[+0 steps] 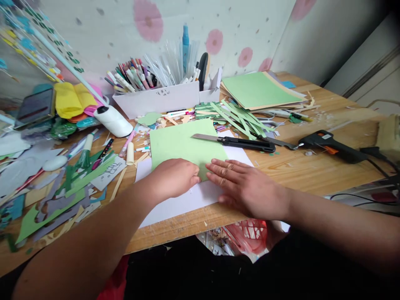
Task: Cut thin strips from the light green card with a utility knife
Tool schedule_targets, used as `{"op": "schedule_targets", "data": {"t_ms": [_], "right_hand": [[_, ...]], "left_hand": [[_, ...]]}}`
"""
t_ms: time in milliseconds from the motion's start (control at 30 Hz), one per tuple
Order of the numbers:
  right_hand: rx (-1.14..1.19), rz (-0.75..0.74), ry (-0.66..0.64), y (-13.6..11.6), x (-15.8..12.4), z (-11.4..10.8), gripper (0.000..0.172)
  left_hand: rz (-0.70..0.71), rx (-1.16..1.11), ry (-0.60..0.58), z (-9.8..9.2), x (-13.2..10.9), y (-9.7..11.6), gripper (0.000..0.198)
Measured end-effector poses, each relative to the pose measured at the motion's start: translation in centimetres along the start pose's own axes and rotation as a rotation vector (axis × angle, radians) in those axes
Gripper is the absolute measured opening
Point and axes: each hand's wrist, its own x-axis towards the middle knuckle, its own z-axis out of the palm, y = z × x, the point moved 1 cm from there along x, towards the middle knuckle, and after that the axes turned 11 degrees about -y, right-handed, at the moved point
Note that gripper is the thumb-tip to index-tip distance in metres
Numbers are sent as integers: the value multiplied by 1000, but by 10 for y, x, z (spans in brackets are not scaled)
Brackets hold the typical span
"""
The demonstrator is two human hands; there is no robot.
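Observation:
A light green sheet of paper (178,143) lies over a white sheet (175,208) at the front of the table. My left hand (175,177) is curled closed at the front edge of the green sheet, its thumb and fingertips gripping that edge. Flat beside it, my right hand (246,187) rests with fingers stretched over the right front corner of the green paper and the white sheet. A black utility knife (246,143) lies across the back right of the green sheet, blade out and pointing left.
Paper scraps (59,204) cover the left side. A white box (162,100) of pens stands behind, near green paper strips (240,118) and a stack of coloured paper (262,89). At right lies a black glue gun (331,146). A white roll (114,121) sits back left.

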Motion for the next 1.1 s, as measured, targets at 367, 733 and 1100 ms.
{"op": "schedule_targets", "data": {"t_ms": [367, 733, 1100], "right_hand": [[109, -19, -178, -1, 4, 12, 72], [17, -12, -128, -5, 5, 12, 62], [45, -14, -125, -6, 4, 14, 66]], "left_hand": [[-17, -85, 79, 33, -41, -45, 30], [-261, -177, 352, 76, -57, -70, 31], [-123, -48, 882, 72, -70, -17, 18]]}}
